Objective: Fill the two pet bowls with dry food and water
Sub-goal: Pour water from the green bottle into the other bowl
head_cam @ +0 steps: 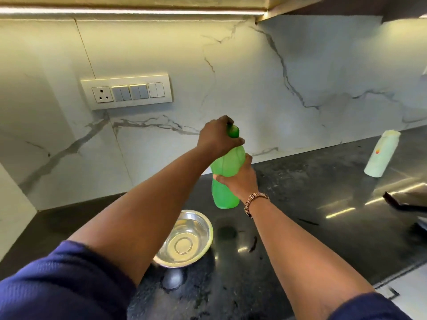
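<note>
Cap work on the green bottle, upright just behind the steel bowl.

L hand clenched round cap, R hand grasping the body. Bowl looks to hold water already. Best keep bottle vertical & squeeze lightly, or it'll spill on the counter.

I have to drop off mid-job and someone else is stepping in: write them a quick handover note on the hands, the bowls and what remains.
Left hand: closed around the cap end of the green bottle.
Right hand: gripping the bottle's body and holding it upright above the black counter.
Steel bowl: on the counter below the bottle, partly hidden by the left forearm; it looks to hold clear water.
Done: water bowl apparently filled.
Left: set the bottle down, then fill the second bowl with dry food. Neither that bowl nor any food is in view. A pale bottle stands at the far right; contents unknown.
</note>
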